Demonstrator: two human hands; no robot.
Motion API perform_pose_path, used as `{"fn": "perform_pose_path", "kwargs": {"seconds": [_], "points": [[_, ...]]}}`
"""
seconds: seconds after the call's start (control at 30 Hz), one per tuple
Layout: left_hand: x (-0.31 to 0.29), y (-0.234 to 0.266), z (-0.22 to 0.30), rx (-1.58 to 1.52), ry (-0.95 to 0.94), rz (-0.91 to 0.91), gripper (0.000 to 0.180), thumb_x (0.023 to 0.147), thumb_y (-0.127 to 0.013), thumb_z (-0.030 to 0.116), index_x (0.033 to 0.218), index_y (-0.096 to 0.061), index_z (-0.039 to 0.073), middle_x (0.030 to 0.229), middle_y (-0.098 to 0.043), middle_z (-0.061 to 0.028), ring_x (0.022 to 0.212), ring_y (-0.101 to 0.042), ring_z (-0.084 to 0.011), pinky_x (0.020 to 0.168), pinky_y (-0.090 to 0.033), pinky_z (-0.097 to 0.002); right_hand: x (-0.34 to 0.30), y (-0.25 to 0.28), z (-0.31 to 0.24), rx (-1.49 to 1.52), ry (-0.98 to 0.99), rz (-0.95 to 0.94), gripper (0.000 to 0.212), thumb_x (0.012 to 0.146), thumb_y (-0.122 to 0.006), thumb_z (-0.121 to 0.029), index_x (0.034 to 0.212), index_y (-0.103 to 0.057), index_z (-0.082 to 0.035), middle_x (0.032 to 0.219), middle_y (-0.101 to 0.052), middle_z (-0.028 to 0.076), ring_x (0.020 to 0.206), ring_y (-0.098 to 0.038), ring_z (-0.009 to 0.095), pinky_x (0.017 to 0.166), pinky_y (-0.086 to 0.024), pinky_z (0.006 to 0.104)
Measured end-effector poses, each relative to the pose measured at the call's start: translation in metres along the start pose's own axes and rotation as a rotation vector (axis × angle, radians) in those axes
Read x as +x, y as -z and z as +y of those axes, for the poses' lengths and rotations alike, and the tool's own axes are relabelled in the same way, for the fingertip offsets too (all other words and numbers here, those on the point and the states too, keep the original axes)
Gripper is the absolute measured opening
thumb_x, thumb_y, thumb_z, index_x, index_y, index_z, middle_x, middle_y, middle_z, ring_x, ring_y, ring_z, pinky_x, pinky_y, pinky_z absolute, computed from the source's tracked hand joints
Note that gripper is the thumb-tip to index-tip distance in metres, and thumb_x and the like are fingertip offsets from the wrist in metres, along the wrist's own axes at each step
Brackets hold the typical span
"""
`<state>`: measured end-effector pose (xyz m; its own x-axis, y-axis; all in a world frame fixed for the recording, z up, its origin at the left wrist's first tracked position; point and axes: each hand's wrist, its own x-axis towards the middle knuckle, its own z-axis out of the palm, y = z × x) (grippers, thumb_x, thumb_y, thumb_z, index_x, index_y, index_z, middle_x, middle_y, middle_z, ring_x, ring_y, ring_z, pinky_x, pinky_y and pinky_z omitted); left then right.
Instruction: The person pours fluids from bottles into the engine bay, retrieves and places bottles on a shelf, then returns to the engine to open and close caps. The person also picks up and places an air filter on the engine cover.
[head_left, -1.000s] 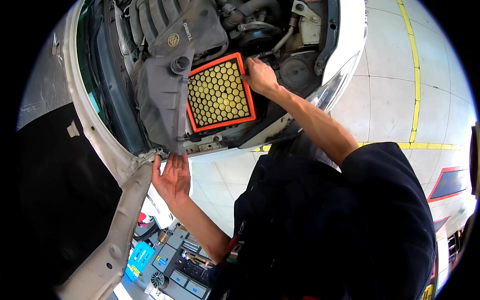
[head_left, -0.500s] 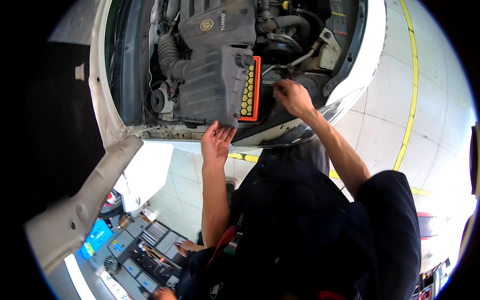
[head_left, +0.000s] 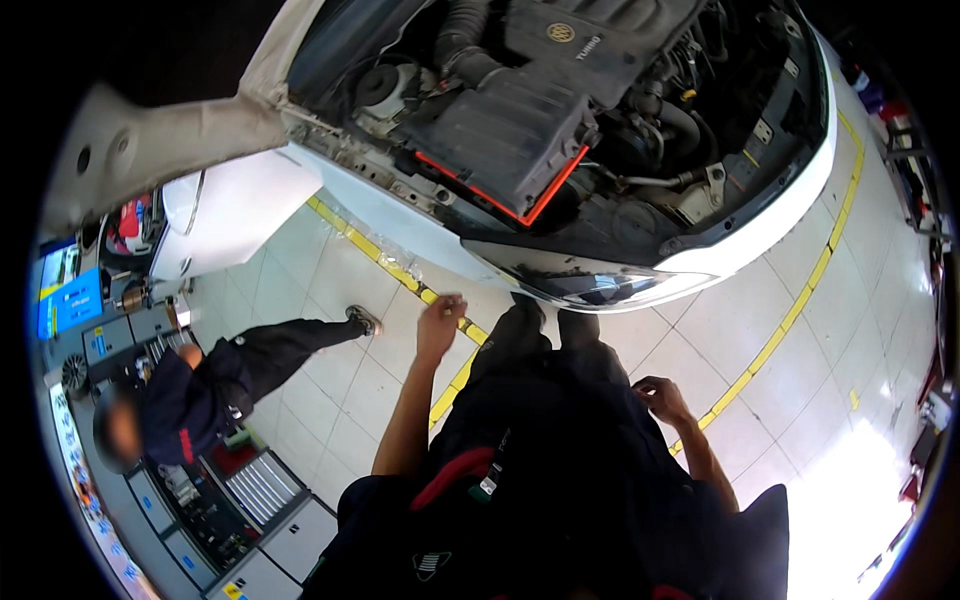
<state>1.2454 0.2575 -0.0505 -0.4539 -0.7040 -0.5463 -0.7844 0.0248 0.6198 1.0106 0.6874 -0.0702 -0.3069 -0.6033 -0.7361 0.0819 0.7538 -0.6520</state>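
My left hand (head_left: 440, 325) hangs in the air over the floor, short of the car's front corner. Its fingers are loosely bent and no object shows in them. Beside my right thigh is my right hand (head_left: 662, 400), fingers slack and slightly curled, holding nothing I can see. Neither hand touches the car. In the engine bay, the black air filter housing cover (head_left: 505, 135) lies over the air filter (head_left: 555, 187), whose orange rim shows along two edges. A ribbed intake hose (head_left: 465, 45) runs to the cover. The filter's yellow element is hidden.
The white car's headlight (head_left: 590, 285) and front edge lie between me and the engine (head_left: 610, 35). At left stands a co-worker (head_left: 215, 385) by grey tool cabinets (head_left: 295, 525). A white open door (head_left: 235, 215) juts out; yellow lines (head_left: 790, 320) mark the tiled floor.
Both hands have left the engine bay and dropped toward my body. The filter cover now sits over the filter, hiding its yellow face. My view has turned and the co-worker shows more fully.
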Motion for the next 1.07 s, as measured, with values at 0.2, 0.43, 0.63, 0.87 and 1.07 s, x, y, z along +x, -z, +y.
{"fn": "perform_pose_path", "kwargs": {"seconds": [0.2,0.43,0.63,0.87,1.07], "points": [[-0.108,-0.092,-0.158,-0.324,0.187,-0.313,0.057,0.093,-0.058,0.052,0.128,-0.062,0.007,0.130,-0.061,-0.0181,0.125,-0.055,-0.0303,0.105,-0.042,-0.0380,0.000,-0.026,-0.001,0.006,0.050,0.095,0.021,0.088,-0.067,-0.024,0.098,-0.073,-0.006,0.085,-0.072,0.008,0.076,-0.067,0.013,0.068,-0.052,0.0308],[-0.148,-0.055,-0.174,-0.199,0.303,-0.039,0.051,0.092,-0.060,0.044,0.119,-0.066,0.002,0.104,-0.072,-0.0159,0.093,-0.068,-0.0268,0.082,-0.051,-0.0367,-0.015,-0.049,-0.022,0.290,0.016,-0.031,0.028,0.089,-0.059,-0.009,0.112,-0.068,0.003,0.098,-0.072,0.008,0.087,-0.066,0.016,0.077,-0.051,0.0290],[-0.196,-0.063,-0.233,-0.596,0.475,0.117,0.045,0.092,-0.061,0.039,0.117,-0.064,0.001,0.098,-0.069,-0.0077,0.082,-0.065,-0.0166,0.061,-0.049,-0.0295,-0.023,-0.083,0.013,-0.347,0.293,0.124,0.043,0.091,-0.058,-0.016,0.132,-0.055,-0.005,0.111,-0.062,0.011,0.097,-0.064,0.023,0.080,-0.052,0.0327],[-0.316,-0.114,-0.349,-0.251,0.459,-0.039,0.033,0.095,-0.052,0.033,0.099,-0.068,0.005,0.088,-0.070,-0.0078,0.072,-0.067,-0.0201,0.061,-0.051,-0.0336,-0.029,-0.101,-0.001,-0.891,0.310,0.083,0.042,0.091,-0.052,-0.020,0.131,-0.052,-0.009,0.101,-0.065,0.018,0.094,-0.064,0.038,0.079,-0.053,0.0470],[-0.367,-0.161,-0.441,0.220,0.138,-0.030,0.040,0.097,-0.048,0.033,0.095,-0.070,-0.001,0.086,-0.072,-0.0146,0.078,-0.070,-0.0248,0.071,-0.054,-0.0380,0.043,-0.122,0.024,-0.912,0.305,0.133,0.042,0.089,-0.052,-0.022,0.130,-0.053,-0.012,0.094,-0.068,0.023,0.089,-0.066,0.042,0.078,-0.051,0.0508]]}}
